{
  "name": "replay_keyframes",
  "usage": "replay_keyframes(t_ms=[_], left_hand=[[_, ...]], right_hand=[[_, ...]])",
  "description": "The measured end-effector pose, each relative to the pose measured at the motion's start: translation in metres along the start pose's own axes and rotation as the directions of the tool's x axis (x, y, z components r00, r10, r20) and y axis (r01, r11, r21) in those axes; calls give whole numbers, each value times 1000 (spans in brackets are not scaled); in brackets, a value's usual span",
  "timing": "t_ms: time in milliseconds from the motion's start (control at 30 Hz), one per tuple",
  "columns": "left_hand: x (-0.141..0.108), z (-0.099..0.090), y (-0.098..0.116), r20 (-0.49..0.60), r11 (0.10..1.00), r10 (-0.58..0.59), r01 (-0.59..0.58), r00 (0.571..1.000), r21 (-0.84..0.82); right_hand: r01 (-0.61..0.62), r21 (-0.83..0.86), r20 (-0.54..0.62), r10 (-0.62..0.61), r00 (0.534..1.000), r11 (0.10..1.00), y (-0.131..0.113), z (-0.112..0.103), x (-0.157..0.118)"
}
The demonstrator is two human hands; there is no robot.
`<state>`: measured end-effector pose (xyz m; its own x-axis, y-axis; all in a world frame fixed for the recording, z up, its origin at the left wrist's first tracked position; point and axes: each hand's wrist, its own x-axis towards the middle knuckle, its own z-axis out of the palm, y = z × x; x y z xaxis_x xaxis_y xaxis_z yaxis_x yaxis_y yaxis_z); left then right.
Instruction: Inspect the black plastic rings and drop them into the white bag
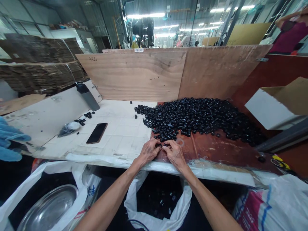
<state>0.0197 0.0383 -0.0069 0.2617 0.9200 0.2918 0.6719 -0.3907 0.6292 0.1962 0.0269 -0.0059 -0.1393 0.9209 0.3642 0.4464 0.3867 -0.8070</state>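
My left hand point(149, 150) is closed in a pinch at the table's front edge, a small black piece at its fingertips. Close beside it, my right hand point(175, 154) also pinches a small black piece. The fingers partly cover both pieces, so their exact shape is hard to make out. Just beyond my hands spreads a large heap of small, shiny black cap-like pieces point(197, 115). A pale translucent ring point(180, 142) lies by my right knuckles. Below, between my forearms, a white sack point(131, 203) stands open with more black pieces point(158, 205) inside.
On the left are a phone point(97, 133), a grey bottle point(88, 97) and a small plastic bag point(68, 128). A metal bowl point(49, 208) sits in another sack. To the right are a carton point(269, 107) and yellow-handled scissors point(280, 163). Wooden boards point(134, 77) wall the back.
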Motion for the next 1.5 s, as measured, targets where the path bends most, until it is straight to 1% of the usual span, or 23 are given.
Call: replay_keyframes(t_ms=[67,133,233,300,367,467,533,600,633,700,800,900,1000,1100,1167,1233,1300,1367,1500], left_hand=[[-1,0,1,-11,1000,13,-13,1000,-14],[-4,-1,3,-40,998,45,-47,998,-52],[-9,-5,7,-79,983,66,-78,995,-168],[-12,-7,11,-90,949,23,-50,996,-312],[-15,-8,15,-93,885,-45,-3,995,-465],[-21,-8,18,-77,800,-107,40,991,-599],[-24,-7,20,-42,756,-134,75,990,-650],[-26,-7,19,8,710,-161,121,987,-693],[-27,-6,19,17,700,-167,130,986,-702],[-27,-6,18,-14,723,-147,98,989,-684],[-26,-9,18,-94,803,-77,6,993,-596],[-26,-12,21,-117,838,-42,-29,992,-545],[-26,-14,24,-125,825,-47,-32,991,-565],[-27,-15,25,-100,803,-96,18,990,-596],[-27,-16,23,-58,774,-137,71,989,-629],[-26,-16,21,10,733,-181,141,983,-666],[-26,-17,21,62,701,-208,193,976,-687],[-25,-17,22,65,697,-197,187,978,-693],[-25,-15,24,-12,725,-136,91,991,-682]], right_hand=[[-4,78,15,3,1000,997,0,-1,1],[15,116,33,-19,999,993,-1,-2,1],[41,140,46,-47,998,989,-4,-4,0],[56,161,51,-65,997,985,-8,-6,0],[93,178,47,-103,994,980,-11,-8,-1],[148,195,35,-158,987,970,-13,-10,-1],[136,207,40,-148,988,969,-12,-9,-2],[69,244,62,-86,994,967,-10,-7,-3],[27,267,73,-48,996,963,-9,-5,-4],[-31,300,86,5,996,953,-7,-2,-6],[-35,287,102,6,995,957,-7,-1,-8],[-31,260,135,-4,991,965,-9,-3,-8],[-8,224,125,-20,992,975,-12,-6,-7],[105,164,86,-121,989,981,-13,-8,-6],[202,145,53,-211,976,969,-12,-7,-5],[284,167,20,-291,957,944,-12,-7,-4],[331,200,-5,-336,942,922,-12,-6,-3],[322,214,-4,-329,944,922,-12,-7,-2],[235,182,11,-241,970,955,-12,-9,-2]])
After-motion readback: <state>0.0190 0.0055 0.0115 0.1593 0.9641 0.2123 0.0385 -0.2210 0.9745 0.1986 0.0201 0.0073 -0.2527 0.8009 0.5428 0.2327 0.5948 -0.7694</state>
